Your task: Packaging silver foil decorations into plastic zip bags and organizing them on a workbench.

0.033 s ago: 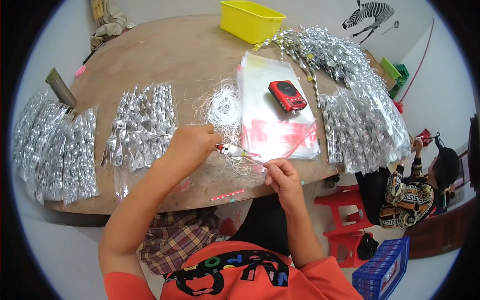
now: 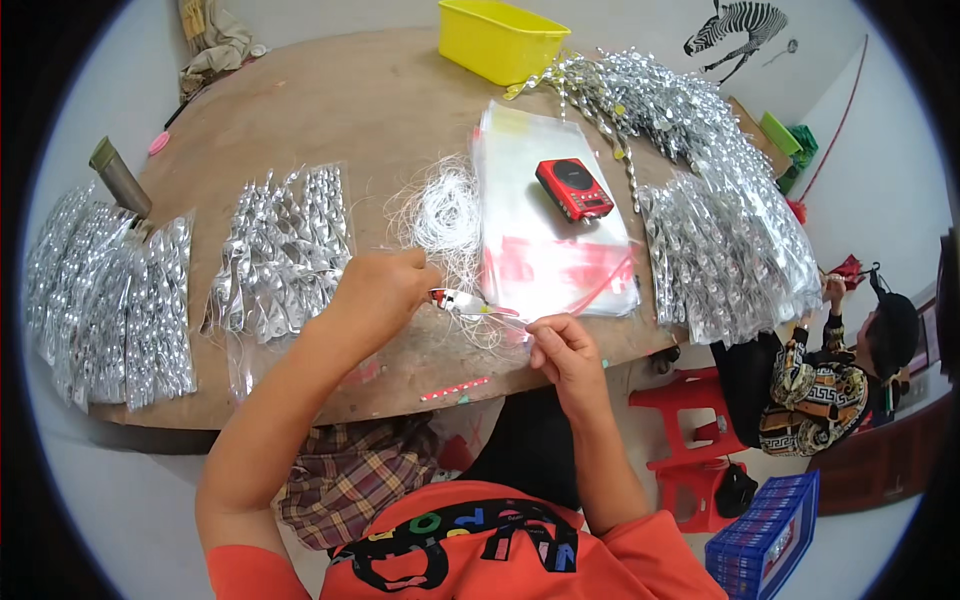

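My left hand (image 2: 388,287) is closed, and from its fingertips sticks out a small narrow printed strip (image 2: 463,301), white with red and black, pinkish towards its right end. My right hand (image 2: 566,352) is pinched at that pinkish end; whether it grips the strip itself or something clear or thread-like joined to it, I cannot make out. Just beyond both hands lies a tangled heap of white string (image 2: 445,212), with loose strands running under the strip. A stack of clear plastic bags (image 2: 530,200) with red-printed lower parts lies right of the string.
A red radio (image 2: 574,190) rests on the bags. Bagged silver twisted garlands (image 2: 285,260) lie left, with more (image 2: 110,300) at the far left; silver strands (image 2: 715,220) cover the right. A yellow bin (image 2: 500,42) stands at the back. Another person (image 2: 825,390) sits at right.
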The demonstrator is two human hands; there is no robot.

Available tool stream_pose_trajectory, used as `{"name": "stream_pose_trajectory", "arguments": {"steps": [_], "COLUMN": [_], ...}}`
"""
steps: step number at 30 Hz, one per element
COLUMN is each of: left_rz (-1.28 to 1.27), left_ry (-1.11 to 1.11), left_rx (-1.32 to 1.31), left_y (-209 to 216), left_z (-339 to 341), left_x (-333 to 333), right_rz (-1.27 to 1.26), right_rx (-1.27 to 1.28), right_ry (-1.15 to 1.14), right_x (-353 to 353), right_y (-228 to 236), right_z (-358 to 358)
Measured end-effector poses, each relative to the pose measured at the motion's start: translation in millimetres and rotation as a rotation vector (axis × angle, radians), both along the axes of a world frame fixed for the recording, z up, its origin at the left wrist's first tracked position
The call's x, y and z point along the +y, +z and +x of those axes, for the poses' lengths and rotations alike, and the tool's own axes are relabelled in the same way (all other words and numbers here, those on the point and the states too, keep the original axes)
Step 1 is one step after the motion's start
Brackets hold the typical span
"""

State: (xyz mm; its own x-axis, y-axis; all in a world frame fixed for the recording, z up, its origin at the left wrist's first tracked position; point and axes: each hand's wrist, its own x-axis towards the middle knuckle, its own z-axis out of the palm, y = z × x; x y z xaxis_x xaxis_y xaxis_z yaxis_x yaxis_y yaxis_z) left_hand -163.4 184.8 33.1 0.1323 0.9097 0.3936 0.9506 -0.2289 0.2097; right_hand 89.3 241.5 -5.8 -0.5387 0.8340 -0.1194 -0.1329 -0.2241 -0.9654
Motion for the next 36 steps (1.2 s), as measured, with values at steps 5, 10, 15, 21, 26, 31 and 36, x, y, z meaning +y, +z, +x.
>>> {"name": "stream_pose_trajectory", "arguments": {"steps": [5, 10, 15, 21, 26, 31, 36], "left_rz": [0.020, 0.083, 0.003, 0.015, 0.131, 0.070, -0.380], "left_ry": [-0.057, -0.091, -0.068, 0.007, 0.201, 0.304, 0.302], "left_rx": [0.042, 0.122, 0.248, 0.203, 0.122, -0.551, -1.295], "left_y": [-19, -36, -44, -26, 3, 15, 13], "left_z": [-3, -9, -22, -32, -21, -10, 4], "left_x": [3, 7, -11, -35, -59, -84, -123], "right_rz": [0.064, 0.105, 0.180, 0.637, 1.062, 1.510, 1.783], "right_rx": [-0.019, -0.089, -0.219, -0.435, -0.530, -0.584, -0.573], "right_ry": [-0.035, 0.059, 0.278, 0.421, 0.122, 0.268, 0.346], "right_x": [3, -2, -29, -19, 5, 11, 16], "right_y": [-5, -15, -14, -2, 4, -11, -13], "right_z": [-9, -11, -22, -23, -42, -67, -78]}}
